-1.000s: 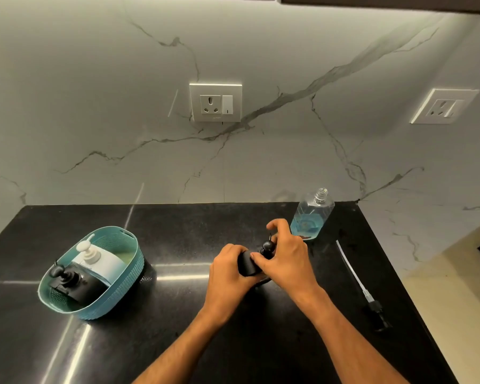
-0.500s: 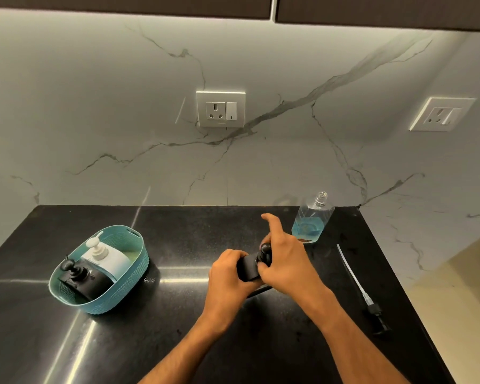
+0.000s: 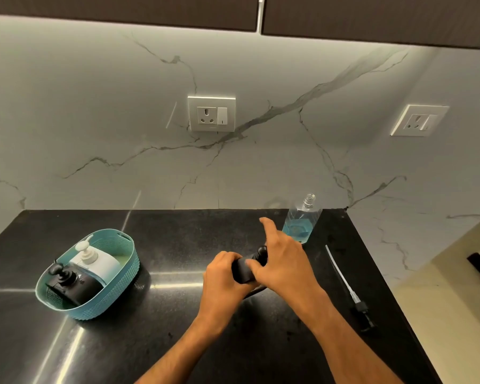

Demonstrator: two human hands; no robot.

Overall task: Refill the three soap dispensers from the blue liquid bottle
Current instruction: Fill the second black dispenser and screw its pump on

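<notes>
Black stone counter (image 3: pixel 178 342) meets a marble wall. At far right stands the uncapped blue liquid bottle (image 3: pixel 300 222); left, a teal basket (image 3: pixel 117 284) holds two dispensers. Centre, the left hand (image 3: pixel 224 275) clamps a black dispenser (image 3: pixel 243 270) while the right hand (image 3: pixel 283 261) pinches its pump (image 3: pixel 262 252): brace the body firmly, twist only the collar.

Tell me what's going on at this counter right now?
A person holds a black soap dispenser over the black counter: the left hand grips its body and the right hand works at its pump top. The open bottle of blue liquid stands behind, with a loose pump tube lying to the right. Two more dispensers, white and black, wait in the teal basket.
</notes>
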